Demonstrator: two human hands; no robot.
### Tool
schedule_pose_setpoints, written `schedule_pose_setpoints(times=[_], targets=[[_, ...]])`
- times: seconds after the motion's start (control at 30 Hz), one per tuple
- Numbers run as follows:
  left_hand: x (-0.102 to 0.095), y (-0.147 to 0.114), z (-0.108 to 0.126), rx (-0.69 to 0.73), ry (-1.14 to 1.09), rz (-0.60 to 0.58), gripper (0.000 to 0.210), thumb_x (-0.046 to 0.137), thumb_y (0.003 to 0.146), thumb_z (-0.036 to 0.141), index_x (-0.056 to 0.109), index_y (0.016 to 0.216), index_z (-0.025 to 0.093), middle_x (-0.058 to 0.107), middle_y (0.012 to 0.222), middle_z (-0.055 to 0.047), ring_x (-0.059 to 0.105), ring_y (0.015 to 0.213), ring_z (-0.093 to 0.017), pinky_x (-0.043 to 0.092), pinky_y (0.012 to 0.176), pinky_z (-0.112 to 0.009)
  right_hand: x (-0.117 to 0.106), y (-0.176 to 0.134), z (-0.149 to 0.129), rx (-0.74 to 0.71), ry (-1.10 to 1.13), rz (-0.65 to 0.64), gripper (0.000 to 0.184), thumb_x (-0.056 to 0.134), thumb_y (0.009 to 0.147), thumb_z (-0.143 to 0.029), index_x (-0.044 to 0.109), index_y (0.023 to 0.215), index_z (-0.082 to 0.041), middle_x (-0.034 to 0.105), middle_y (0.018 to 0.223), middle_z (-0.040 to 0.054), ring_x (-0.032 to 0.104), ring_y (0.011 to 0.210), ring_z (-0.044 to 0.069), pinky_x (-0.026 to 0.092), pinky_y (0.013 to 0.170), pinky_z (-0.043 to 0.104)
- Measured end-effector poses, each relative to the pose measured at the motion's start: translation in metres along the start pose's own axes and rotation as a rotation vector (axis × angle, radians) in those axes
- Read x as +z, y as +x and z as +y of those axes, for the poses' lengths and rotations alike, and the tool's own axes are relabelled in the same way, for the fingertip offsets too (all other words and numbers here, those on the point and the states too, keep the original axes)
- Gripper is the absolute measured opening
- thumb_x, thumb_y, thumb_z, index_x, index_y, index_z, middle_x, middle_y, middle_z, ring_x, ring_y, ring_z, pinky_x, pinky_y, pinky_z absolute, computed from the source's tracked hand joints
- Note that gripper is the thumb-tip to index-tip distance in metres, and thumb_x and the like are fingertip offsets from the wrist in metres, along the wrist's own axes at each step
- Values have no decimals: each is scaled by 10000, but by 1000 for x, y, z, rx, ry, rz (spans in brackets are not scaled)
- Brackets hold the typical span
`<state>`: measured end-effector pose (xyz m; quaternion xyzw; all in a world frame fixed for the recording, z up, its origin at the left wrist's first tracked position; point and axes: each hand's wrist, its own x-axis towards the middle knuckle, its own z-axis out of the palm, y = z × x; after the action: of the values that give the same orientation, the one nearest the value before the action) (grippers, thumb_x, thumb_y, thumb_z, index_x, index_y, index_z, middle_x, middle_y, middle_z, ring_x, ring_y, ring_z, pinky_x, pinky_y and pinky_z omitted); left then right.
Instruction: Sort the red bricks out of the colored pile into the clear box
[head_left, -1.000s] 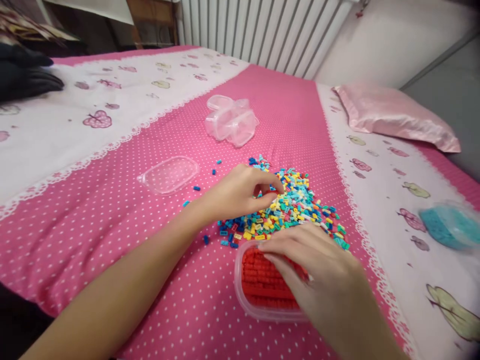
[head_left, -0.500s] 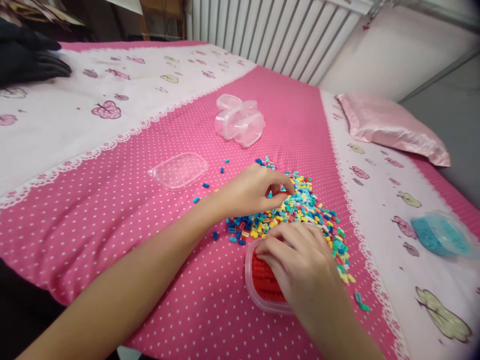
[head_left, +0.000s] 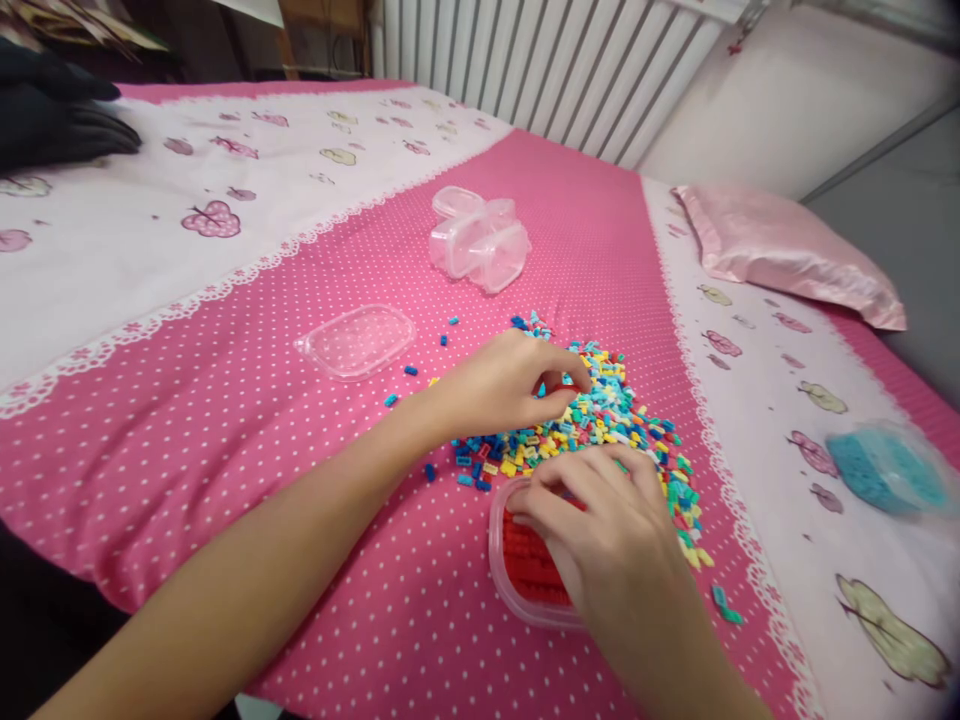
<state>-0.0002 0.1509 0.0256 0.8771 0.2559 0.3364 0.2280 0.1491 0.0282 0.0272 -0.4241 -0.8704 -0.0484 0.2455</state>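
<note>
While a pink dotted bedspread [head_left: 420, 620] lies beneath the heap of small mixed-colour bricks [head_left: 607, 405], a satin pillow [head_left: 787, 250] rests well beyond it, to the right. The right hand [head_left: 607, 520] bends on the heap's near side, its fingertips down at the red bricks [head_left: 529, 560]; whether they pinch one, I cannot tell. The left hand [head_left: 517, 385] hangs over the heap's left part, thumb and forefinger curled close together, and what they may hold is unclear. Clear containers [head_left: 480, 245] cluster beyond the heap; a teal-filled container [head_left: 889, 468] sits to its right. The clear tub [head_left: 496, 550], just nearer than the heap, contains the red bricks. A transparent lid [head_left: 360, 342] and stray blue bricks [head_left: 411, 370] lie left of the heap.
</note>
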Motion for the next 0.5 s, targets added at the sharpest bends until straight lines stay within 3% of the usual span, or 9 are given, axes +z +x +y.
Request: schedule_pose_setpoints(times=[0.5], targets=[[-1,0,2,7,9,-8,242,597,819,101,754,997,145,754,817,-20,665,715,-121,467,677,-227,2,-2,-2,38,-21,9,341,470,1030,-165,725,810,-219,686,748,-22,600,730,180,291,925,404]])
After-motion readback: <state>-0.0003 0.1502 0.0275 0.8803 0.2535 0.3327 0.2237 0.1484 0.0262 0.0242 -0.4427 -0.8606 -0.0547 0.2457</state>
